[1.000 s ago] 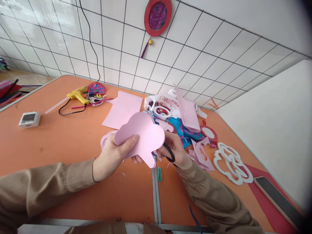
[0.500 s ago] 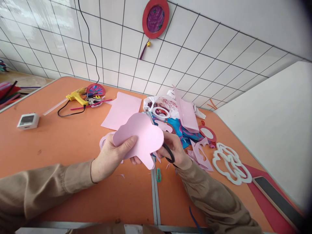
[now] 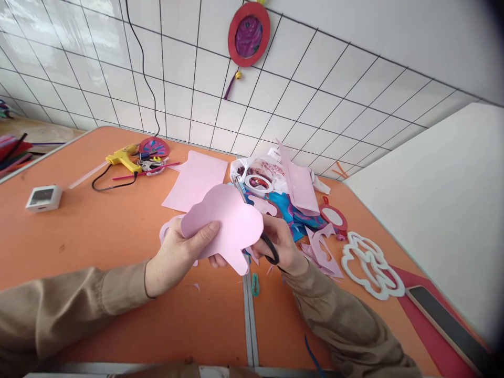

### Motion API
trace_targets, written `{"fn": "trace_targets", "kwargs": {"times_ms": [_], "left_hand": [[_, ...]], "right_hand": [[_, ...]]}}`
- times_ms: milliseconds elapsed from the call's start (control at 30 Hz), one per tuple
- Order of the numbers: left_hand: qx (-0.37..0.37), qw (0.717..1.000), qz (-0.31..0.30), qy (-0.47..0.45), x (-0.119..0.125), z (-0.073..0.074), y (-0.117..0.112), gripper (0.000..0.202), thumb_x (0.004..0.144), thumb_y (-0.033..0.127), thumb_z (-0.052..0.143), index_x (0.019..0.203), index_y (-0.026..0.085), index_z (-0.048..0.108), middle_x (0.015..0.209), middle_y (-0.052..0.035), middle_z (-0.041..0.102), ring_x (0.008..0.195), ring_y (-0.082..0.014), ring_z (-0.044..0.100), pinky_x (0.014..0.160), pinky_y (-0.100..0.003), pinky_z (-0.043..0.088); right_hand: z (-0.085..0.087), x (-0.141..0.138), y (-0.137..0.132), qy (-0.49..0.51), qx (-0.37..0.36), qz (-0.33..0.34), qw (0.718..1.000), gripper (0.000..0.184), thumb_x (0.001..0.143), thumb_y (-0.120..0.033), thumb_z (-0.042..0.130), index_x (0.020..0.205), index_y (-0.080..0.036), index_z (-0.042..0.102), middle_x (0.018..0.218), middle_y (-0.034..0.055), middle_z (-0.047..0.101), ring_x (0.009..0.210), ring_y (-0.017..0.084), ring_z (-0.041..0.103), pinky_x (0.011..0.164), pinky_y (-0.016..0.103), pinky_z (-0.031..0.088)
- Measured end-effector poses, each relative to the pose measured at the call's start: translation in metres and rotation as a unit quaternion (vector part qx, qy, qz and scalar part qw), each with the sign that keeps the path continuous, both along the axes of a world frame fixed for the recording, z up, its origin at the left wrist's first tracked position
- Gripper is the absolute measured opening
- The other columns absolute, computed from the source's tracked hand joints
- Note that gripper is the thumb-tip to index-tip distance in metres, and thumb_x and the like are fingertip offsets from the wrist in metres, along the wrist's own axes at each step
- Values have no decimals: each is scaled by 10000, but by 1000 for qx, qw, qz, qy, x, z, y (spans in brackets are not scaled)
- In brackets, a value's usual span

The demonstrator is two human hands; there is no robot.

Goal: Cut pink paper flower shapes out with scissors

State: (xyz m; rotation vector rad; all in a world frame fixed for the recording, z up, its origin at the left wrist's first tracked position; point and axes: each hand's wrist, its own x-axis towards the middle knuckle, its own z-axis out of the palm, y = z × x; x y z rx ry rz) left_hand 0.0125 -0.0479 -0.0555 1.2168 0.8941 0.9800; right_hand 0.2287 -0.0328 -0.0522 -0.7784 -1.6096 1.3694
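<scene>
Head view: my left hand (image 3: 177, 254) pinches the pink cutout (image 3: 224, 223) above the orange table (image 3: 98, 226), thumb on top, while my right hand (image 3: 282, 242) grips the scissors (image 3: 270, 247) at its right edge, blades pointing away from me.

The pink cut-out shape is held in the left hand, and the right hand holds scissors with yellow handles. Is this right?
Not quite: the head view shows black handles on the scissors, not yellow. The rest stands: the left hand holds the pink cut-out shape, and the right hand holds the scissors.
</scene>
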Motion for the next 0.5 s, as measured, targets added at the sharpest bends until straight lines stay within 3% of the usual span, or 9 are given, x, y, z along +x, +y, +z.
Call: {"fn": "trace_targets", "kwargs": {"times_ms": [233,500], "left_hand": [[-26,999,-10,-20,-1,-2,2,454,898,531,656,720,118,720,557,-80,697,493,-169,647,454,-245,477],[-76,992,-74,-70,-2,-5,11,465,853,547,708,714,104,725,530,-92,686,431,-145,610,367,-204,406]], "right_hand": [[-3,3,1,-16,-12,-21,1000,359,766,-497,797,843,-192,623,550,-40,518,388,120,508,342,251,407],[-8,9,3,13,-9,-8,1000,338,808,-504,747,924,-202,650,590,-5,588,423,138,555,370,265,428]]}}
